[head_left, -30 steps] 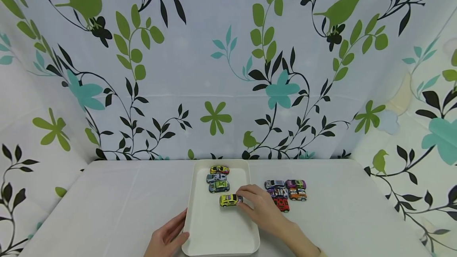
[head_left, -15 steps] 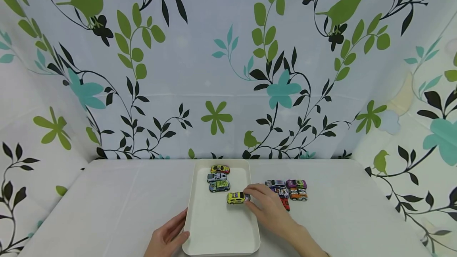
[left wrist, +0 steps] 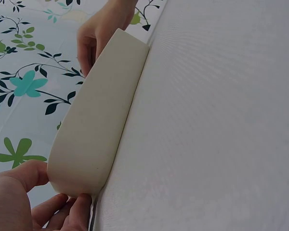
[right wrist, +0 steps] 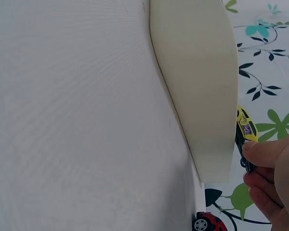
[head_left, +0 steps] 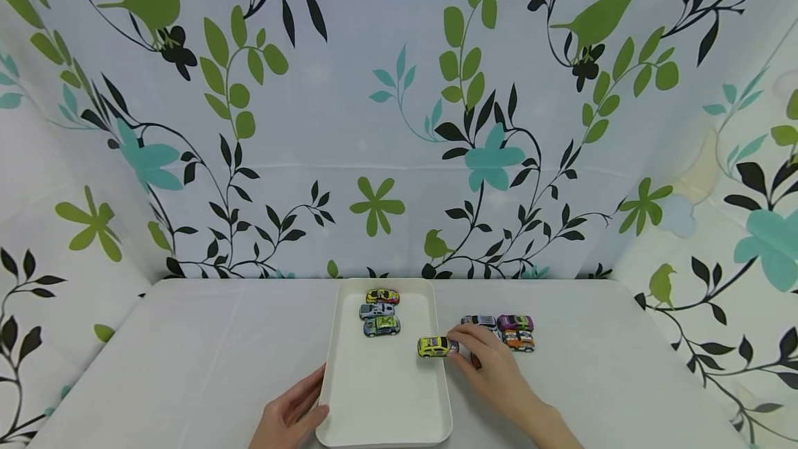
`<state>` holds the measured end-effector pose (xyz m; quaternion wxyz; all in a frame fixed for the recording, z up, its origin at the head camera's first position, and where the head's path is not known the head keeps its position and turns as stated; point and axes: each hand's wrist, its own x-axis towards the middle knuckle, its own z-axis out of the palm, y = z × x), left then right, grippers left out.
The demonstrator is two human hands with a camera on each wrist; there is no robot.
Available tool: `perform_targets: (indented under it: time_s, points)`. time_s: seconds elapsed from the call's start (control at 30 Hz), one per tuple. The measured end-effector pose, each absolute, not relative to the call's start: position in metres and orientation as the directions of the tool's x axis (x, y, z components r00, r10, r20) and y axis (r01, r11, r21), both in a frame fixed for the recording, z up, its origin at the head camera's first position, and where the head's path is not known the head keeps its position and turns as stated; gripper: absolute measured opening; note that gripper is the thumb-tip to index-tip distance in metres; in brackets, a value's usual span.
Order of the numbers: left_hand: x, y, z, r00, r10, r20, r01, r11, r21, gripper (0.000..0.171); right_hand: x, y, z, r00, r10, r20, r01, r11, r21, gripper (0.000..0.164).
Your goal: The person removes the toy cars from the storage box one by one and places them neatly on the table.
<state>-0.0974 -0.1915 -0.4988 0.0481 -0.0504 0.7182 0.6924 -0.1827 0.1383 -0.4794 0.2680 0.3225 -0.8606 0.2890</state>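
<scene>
My right hand (head_left: 492, 369) pinches a yellow toy car (head_left: 433, 346) by its rear end, over the right rim of the white tray (head_left: 383, 400). In the right wrist view the yellow toy car (right wrist: 246, 126) shows just above the tray's side wall (right wrist: 197, 72), thumb on one side and fingers on the other. At the tray's left side, my left hand (head_left: 289, 411) holds the wall, thumb at the rim. The left wrist view shows that hand (left wrist: 33, 197) with its thumb and fingers about the tray's corner (left wrist: 77, 178).
Inside the tray, a yellow-red car (head_left: 382, 296), a grey car (head_left: 377, 310) and a green car (head_left: 382, 326) stand in a column. Right of the tray are several cars, among them a purple one (head_left: 515, 322) and an orange one (head_left: 519, 340). A red car (right wrist: 209, 222) is partly hidden.
My right hand has moved to the right with the yellow toy car, from over the tray's middle to its right rim. It now covers more of the cars outside. My left hand stays put.
</scene>
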Motion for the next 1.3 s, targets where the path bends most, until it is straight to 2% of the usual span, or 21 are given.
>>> perform_targets:
  time_s: [0.6, 0.83, 1.07, 1.3]
  points:
    - [-0.097, -0.190, -0.500, -0.989, -0.035, -0.145, -0.146, 0.046, 0.988, 0.065, -0.176, 0.169, -0.481, -0.668, -0.341, 0.662, -0.671, 0.660, -0.337, 0.037]
    - [-0.097, -0.190, -0.500, -0.991, -0.031, -0.127, -0.129, 0.053, 0.990, 0.064, -0.175, 0.181, -0.484, -0.624, -0.350, 0.699, -0.701, 0.646, -0.302, 0.039]
    - [-0.097, -0.192, -0.500, -0.991, -0.022, -0.130, -0.131, 0.044, 0.990, 0.065, -0.173, 0.194, -0.485, -0.647, -0.336, 0.684, -0.695, 0.630, -0.347, 0.036]
    - [-0.097, -0.193, -0.502, -0.992, -0.010, -0.123, -0.123, 0.037, 0.992, 0.065, -0.169, 0.210, -0.487, -0.626, -0.296, 0.721, -0.687, 0.647, -0.330, 0.043]
